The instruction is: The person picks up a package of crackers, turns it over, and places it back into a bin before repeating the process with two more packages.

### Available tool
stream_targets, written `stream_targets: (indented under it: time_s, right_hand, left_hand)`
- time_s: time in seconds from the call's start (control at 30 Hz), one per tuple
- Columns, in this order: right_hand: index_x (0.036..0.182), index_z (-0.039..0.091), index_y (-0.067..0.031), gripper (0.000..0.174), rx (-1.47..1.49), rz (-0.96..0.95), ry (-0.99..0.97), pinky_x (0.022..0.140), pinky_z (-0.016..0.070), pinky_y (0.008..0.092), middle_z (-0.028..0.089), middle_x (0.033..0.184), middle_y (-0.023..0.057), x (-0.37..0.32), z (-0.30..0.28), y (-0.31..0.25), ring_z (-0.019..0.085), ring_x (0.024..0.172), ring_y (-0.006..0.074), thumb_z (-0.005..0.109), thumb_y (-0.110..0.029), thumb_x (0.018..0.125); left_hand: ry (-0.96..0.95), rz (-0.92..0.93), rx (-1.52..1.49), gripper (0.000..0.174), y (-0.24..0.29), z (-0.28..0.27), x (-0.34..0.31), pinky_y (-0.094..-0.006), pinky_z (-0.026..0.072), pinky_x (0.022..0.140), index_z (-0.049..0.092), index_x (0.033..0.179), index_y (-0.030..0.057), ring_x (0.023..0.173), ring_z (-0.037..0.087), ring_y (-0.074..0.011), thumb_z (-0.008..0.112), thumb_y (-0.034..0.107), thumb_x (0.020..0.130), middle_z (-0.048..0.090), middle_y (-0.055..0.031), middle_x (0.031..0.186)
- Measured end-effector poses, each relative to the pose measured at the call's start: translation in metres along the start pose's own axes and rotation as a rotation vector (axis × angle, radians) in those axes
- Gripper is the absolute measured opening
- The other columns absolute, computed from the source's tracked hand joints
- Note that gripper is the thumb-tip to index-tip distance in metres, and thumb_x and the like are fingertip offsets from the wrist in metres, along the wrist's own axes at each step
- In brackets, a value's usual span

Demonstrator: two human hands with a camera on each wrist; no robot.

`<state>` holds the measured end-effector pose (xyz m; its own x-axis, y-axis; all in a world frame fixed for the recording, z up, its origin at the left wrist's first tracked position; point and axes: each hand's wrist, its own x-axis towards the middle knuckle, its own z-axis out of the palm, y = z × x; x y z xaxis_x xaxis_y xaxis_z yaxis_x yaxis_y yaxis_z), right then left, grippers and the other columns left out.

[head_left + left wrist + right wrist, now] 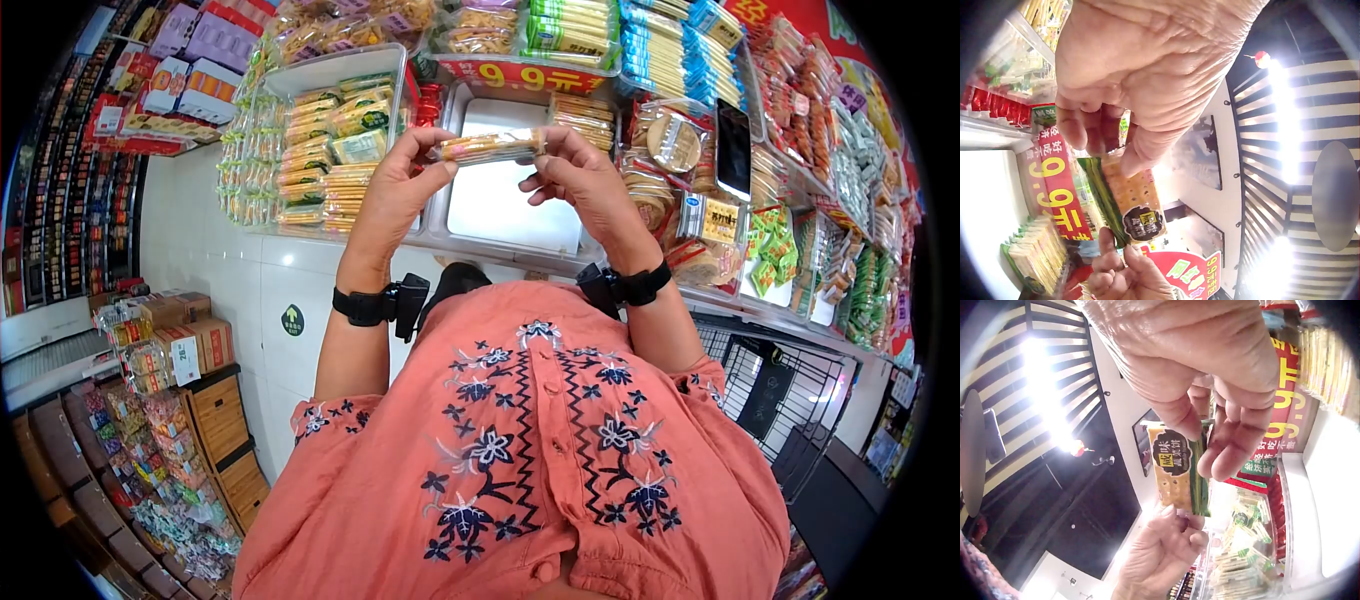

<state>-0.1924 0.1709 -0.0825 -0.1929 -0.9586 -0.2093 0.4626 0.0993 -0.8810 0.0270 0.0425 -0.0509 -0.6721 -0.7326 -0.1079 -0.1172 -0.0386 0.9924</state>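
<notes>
A wrapped packet of crackers, with a green side and a dark label, is held level between both hands above a white display bin. My left hand pinches one end between thumb and fingers. At the other end my right hand pinches the packet the same way. The left wrist view shows the cracker packet face on, its printed crackers and black label plain. In the right wrist view the packet spans the gap between the two hands.
Similar packets stand in a row at the bin's back right. To the left is a clear bin of packed crackers. Round wrapped biscuits and a black phone lie to the right. A red price sign hangs behind.
</notes>
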Motion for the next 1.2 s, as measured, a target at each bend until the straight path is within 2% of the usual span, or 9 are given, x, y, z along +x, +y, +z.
stream_targets:
  time_s: [0.1,0.2,0.3,0.47,0.67,0.77,1.0,1.1,1.2]
  right_hand:
    - [0.132,0.052,-0.0011,0.036,-0.012,0.032,0.004,0.072,0.0581,0.0290,0.065,0.110,0.0100,0.001,-0.002,0.002,0.070,0.090,0.0183,0.059,-0.012,0.099]
    - [0.135,0.051,-0.0009,0.040,-0.023,0.058,-0.006,0.072,0.0575,0.0295,0.066,0.109,0.0119,0.002,-0.006,0.004,0.070,0.089,0.0187,0.060,-0.015,0.099]
    - [0.136,0.050,0.0007,0.043,-0.018,0.030,0.010,0.072,0.0572,0.0290,0.067,0.106,0.0137,0.000,-0.004,0.002,0.070,0.087,0.0183,0.061,-0.019,0.099]
    - [0.134,0.052,0.0026,0.048,-0.010,0.012,0.027,0.070,0.0573,0.0284,0.069,0.102,0.0145,0.000,-0.004,0.000,0.070,0.085,0.0181,0.060,-0.030,0.100]
    - [0.122,0.059,0.0005,0.043,0.016,0.020,0.031,0.068,0.0577,0.0278,0.072,0.099,0.0137,-0.002,-0.004,-0.004,0.071,0.081,0.0169,0.055,-0.038,0.102]
    - [0.118,0.059,0.0004,0.041,0.006,0.042,0.023,0.068,0.0578,0.0276,0.072,0.099,0.0134,-0.001,-0.006,-0.003,0.071,0.082,0.0172,0.056,-0.037,0.102]
    - [0.126,0.055,0.0004,0.039,-0.040,0.072,0.052,0.069,0.0570,0.0279,0.070,0.101,0.0128,-0.005,-0.013,0.003,0.071,0.083,0.0176,0.060,-0.028,0.100]
    - [0.128,0.053,0.0015,0.039,-0.053,0.103,0.077,0.070,0.0569,0.0280,0.069,0.102,0.0122,-0.008,-0.017,0.009,0.071,0.084,0.0178,0.060,-0.024,0.100]
    - [0.128,0.053,0.0016,0.036,-0.083,0.076,0.091,0.072,0.0570,0.0283,0.067,0.105,0.0115,-0.011,-0.021,0.011,0.071,0.086,0.0179,0.059,-0.019,0.099]
  left_hand:
    - [0.020,-0.065,0.000,0.030,0.004,0.001,0.002,-0.0197,0.0424,0.071,0.063,0.123,0.0065,0.080,0.050,-0.0045,0.066,0.015,0.094,0.056,0.0052,0.091]
    - [0.049,-0.103,0.029,0.031,-0.004,-0.001,0.005,-0.0192,0.0406,0.064,0.063,0.124,0.0064,0.073,0.049,-0.0050,0.064,0.021,0.096,0.055,0.0051,0.087]
    - [0.074,-0.139,0.018,0.035,-0.003,0.004,0.005,-0.0199,0.0411,0.064,0.061,0.128,0.0079,0.075,0.051,-0.0036,0.062,0.029,0.099,0.059,0.0048,0.089]
    - [0.026,-0.277,-0.096,0.030,-0.011,0.007,0.009,-0.0208,0.0404,0.056,0.064,0.118,0.0089,0.067,0.052,-0.0049,0.058,0.033,0.101,0.058,0.0039,0.080]
    - [-0.013,-0.388,-0.226,0.030,-0.017,0.008,0.012,-0.0208,0.0392,0.048,0.064,0.108,0.0072,0.058,0.054,-0.0065,0.058,0.036,0.101,0.057,0.0027,0.075]
    - [-0.022,-0.407,-0.245,0.032,-0.021,0.007,0.013,-0.0206,0.0386,0.046,0.065,0.106,0.0060,0.057,0.055,-0.0065,0.059,0.037,0.100,0.057,0.0023,0.074]
    - [-0.010,-0.400,-0.155,0.035,-0.035,0.006,0.016,-0.0199,0.0339,0.046,0.067,0.109,0.0063,0.058,0.049,-0.0050,0.060,0.039,0.099,0.056,0.0037,0.073]
    - [-0.006,-0.425,-0.172,0.034,-0.038,0.009,0.017,-0.0193,0.0345,0.047,0.065,0.115,0.0051,0.058,0.048,-0.0038,0.062,0.034,0.099,0.057,0.0038,0.077]
    - [-0.064,-0.396,-0.075,0.033,-0.032,0.015,0.019,-0.0196,0.0396,0.053,0.061,0.120,0.0027,0.064,0.050,-0.0042,0.066,0.026,0.096,0.059,0.0026,0.084]
